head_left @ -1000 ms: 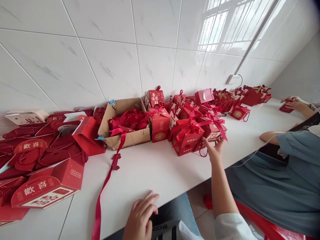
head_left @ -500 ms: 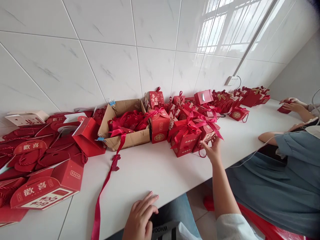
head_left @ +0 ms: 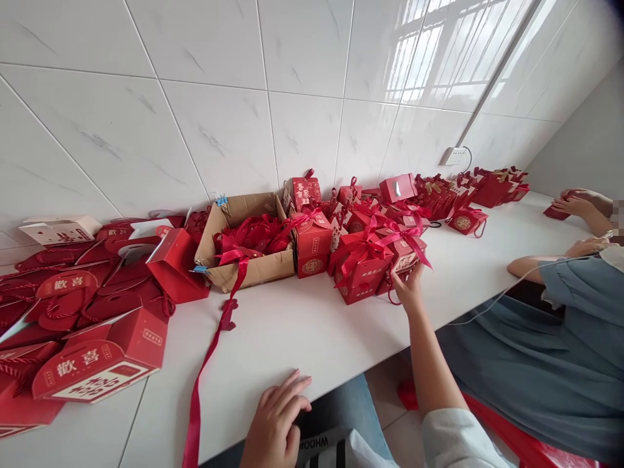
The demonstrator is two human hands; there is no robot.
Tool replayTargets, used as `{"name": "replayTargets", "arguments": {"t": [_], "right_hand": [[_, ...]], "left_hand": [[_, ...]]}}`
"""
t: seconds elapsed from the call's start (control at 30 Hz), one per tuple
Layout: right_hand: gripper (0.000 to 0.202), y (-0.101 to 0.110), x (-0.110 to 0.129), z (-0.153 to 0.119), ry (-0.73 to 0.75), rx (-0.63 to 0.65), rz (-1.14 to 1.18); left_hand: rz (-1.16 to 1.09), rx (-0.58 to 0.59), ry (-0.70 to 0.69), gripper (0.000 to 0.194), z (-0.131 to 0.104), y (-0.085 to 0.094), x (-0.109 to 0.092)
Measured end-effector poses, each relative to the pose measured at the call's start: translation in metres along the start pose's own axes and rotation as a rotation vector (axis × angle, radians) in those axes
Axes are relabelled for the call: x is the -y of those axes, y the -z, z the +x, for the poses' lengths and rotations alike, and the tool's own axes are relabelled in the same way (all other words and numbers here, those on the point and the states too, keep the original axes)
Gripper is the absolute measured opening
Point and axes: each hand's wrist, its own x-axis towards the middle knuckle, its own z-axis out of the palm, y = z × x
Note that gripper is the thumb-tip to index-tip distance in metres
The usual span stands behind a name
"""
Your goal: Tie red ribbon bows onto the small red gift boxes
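Observation:
My right hand [head_left: 408, 286] is closed around the near right side of a red gift box [head_left: 403, 255] tied with a ribbon bow. That box stands on the white table, pressed against another red box [head_left: 358, 276] topped by a large glossy bow. A dark red cord loop hangs under my thumb. Part of my grip is hidden behind the hand. Nothing is in my left hand [head_left: 277, 416], which rests at the table's front edge with its fingers stretched out. A cardboard box [head_left: 253, 276] full of red ribbons sits farther back, with one long ribbon [head_left: 195, 396] trailing toward me.
Flat-folded and half-open red boxes [head_left: 100, 354] are heaped at the left. More finished boxes [head_left: 429, 192] line the tiled wall toward the right. A co-worker in a blue-grey garment [head_left: 511, 370] sits at the right, hands on a small red box [head_left: 556, 213].
My right hand and the box in it have shifted slightly left, closer against the neighbouring box. The left hand stays at the table edge. The view has turned a little.

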Motion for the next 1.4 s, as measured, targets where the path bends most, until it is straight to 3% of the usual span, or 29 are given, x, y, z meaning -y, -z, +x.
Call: {"name": "replayTargets", "arguments": {"t": [0.23, 0.5, 0.6, 0.7, 0.83, 0.9, 0.97, 1.07, 1.13, 1.23, 1.3, 1.4], "right_hand": [[0.106, -0.001, -0.004, -0.001, -0.037, -0.002, -0.039], [0.101, 0.013, 0.001, -0.023, -0.094, 0.034, -0.035], [0.102, 0.021, 0.004, -0.041, -0.164, 0.052, 0.002], [0.094, 0.025, 0.014, -0.069, -0.229, -0.039, 0.126], [0.063, 0.02, 0.047, -0.119, -0.316, -0.143, 0.378], [0.04, 0.013, 0.068, -0.142, -0.453, -0.029, 0.559], [0.027, 0.002, 0.09, -0.162, -0.589, 0.13, 0.729], [0.025, -0.019, 0.118, -0.183, -0.723, 0.435, 0.85], [0.022, -0.033, 0.134, -0.194, -0.808, 0.665, 0.849], [0.022, -0.049, 0.152, -0.206, -0.921, 0.923, 0.808], [0.028, -0.054, 0.161, -0.211, -0.985, 0.991, 0.784], [0.038, -0.058, 0.172, -0.216, -1.061, 1.021, 0.761]], "left_hand": [[-0.018, 0.027, 0.025, 0.045, 0.001, 0.003, -0.001], [-0.045, -0.011, 0.004, 0.046, 0.002, 0.002, -0.001], [-0.087, -0.047, 0.012, 0.042, 0.0, 0.002, -0.003], [-0.156, -0.116, 0.112, 0.034, -0.007, 0.01, -0.004], [-0.064, -0.351, 0.294, 0.02, -0.017, 0.036, 0.01], [0.114, -0.49, 0.409, 0.02, -0.023, 0.05, 0.025], [0.318, -0.539, 0.589, 0.03, -0.028, 0.059, 0.041], [0.505, -0.409, 0.85, 0.05, -0.037, 0.063, 0.063], [0.495, -0.305, 0.933, 0.039, -0.041, 0.061, 0.07], [0.224, -0.267, 0.86, 0.023, -0.04, 0.058, 0.062], [-0.133, -0.24, 0.766, 0.022, -0.035, 0.06, 0.044], [-0.624, -0.021, 0.743, 0.027, -0.026, 0.066, 0.003]]}}
